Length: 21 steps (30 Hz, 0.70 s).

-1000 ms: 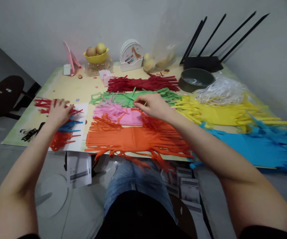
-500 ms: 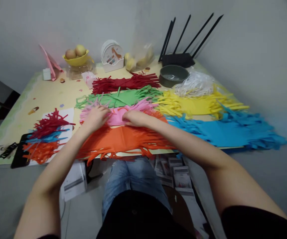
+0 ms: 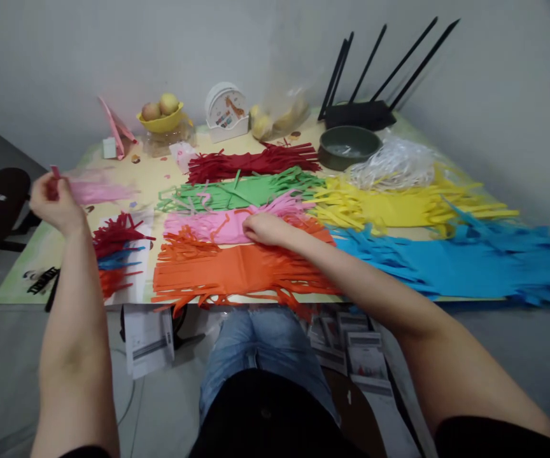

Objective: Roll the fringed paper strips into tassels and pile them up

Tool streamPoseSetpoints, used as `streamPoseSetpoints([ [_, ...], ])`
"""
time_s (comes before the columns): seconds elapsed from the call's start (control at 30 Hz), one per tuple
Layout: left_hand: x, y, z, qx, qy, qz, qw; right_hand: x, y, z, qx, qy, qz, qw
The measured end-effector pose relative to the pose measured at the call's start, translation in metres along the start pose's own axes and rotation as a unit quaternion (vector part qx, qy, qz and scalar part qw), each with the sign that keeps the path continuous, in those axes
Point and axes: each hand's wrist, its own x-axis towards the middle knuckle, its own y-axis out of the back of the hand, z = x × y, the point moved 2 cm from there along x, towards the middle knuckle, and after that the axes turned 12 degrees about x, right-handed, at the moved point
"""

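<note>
My left hand is raised over the left side of the table, its fingers closed on a pink fringed strip. The strip is smeared by motion and trails to the right. My right hand presses curled fingers on a stack of pink fringed sheets at the middle; its fingertips are partly hidden. In front of that stack lies an orange fringed stack, and behind it a green one. A small pile of red, blue and orange fringed strips sits on white paper near my left forearm.
Dark red, yellow and blue fringed stacks lie around. White strings, a dark green bowl, a black router, a yellow fruit bowl and a coaster holder stand behind.
My left hand has moved from the pink stack out to the left, carrying a pink fringed strip off it. My right hand stays on the pink stack. The view has shifted slightly.
</note>
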Motion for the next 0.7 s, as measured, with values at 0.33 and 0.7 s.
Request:
streamPoseSetpoints([
  [0.33,-0.077,-0.021,-0.024,0.159,-0.133,-0.336,0.919,0.000,-0.003,-0.005,-0.011,0.007,0.000,1.000],
  [0.7,-0.182,-0.087,0.169,0.005,-0.329,-0.440,0.835,0.005,0.014,-0.004,0.010,-0.020,0.021,1.000],
])
